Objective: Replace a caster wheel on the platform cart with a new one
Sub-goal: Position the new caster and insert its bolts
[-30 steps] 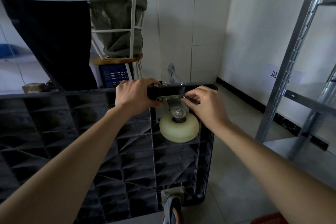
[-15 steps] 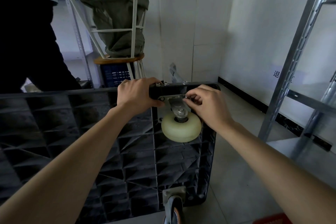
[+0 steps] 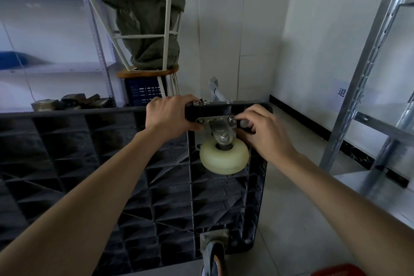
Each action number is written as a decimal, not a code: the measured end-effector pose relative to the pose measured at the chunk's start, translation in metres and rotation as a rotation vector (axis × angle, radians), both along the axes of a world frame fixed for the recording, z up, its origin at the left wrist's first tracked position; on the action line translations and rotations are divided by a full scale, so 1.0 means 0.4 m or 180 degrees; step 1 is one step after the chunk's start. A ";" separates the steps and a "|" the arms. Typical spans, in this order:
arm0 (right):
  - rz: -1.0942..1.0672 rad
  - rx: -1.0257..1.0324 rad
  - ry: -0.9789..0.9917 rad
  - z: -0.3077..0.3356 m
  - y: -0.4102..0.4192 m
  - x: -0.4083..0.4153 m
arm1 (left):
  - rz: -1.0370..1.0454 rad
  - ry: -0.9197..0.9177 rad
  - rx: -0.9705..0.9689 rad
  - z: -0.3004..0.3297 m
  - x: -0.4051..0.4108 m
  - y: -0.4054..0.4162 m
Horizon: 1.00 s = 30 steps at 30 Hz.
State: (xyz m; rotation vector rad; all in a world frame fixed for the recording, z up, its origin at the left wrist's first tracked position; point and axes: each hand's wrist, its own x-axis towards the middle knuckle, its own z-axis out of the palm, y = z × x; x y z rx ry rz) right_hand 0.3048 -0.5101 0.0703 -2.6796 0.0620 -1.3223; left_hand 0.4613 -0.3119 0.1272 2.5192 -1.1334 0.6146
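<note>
Head view: cart [image 3: 139,177] on its side, ribbed underside facing the camera. Cream wheel [image 3: 224,157] at top corner, hanging below its plate [image 3: 216,120]. Left hand [image 3: 170,116] grips cart edge; right hand [image 3: 263,129] pinches plate bolt [image 3: 232,119].

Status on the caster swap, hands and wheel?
Left hand grips cart edge. Right hand pinches bolt on plate. White caster seated. Nothing blocking.

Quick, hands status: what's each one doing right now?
Left hand: grips the cart edge beside the caster plate.
Right hand: fingers pinch a bolt at the plate's corner.
</note>
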 end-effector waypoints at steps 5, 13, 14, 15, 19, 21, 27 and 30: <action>-0.0041 0.0070 0.0078 0.003 0.001 -0.002 | 0.0017 -0.0016 0.0001 0.001 -0.001 -0.001; -0.0061 -0.0049 0.0055 0.010 0.002 0.004 | 0.0010 -0.0033 -0.0027 0.000 0.001 -0.002; -0.0086 -0.0124 0.0070 0.008 0.001 0.005 | 0.0010 -0.0034 -0.0025 -0.001 0.002 -0.002; -0.0132 -0.0150 0.0027 0.007 -0.002 0.006 | 0.0006 -0.0031 -0.0021 -0.003 0.003 -0.003; -0.0054 -0.0012 0.0032 0.016 0.001 -0.002 | 0.0014 -0.0047 -0.0029 -0.006 0.006 -0.002; -0.0011 -0.0124 0.0170 0.016 0.007 -0.004 | 0.0025 -0.0055 -0.0032 -0.005 0.006 -0.003; -0.0110 -0.0174 0.0020 0.015 0.002 0.001 | -0.0015 -0.0075 -0.0075 -0.007 0.007 -0.001; -0.0180 -0.0374 0.0149 0.010 0.004 0.001 | -0.0020 -0.0100 -0.0076 -0.008 0.004 -0.001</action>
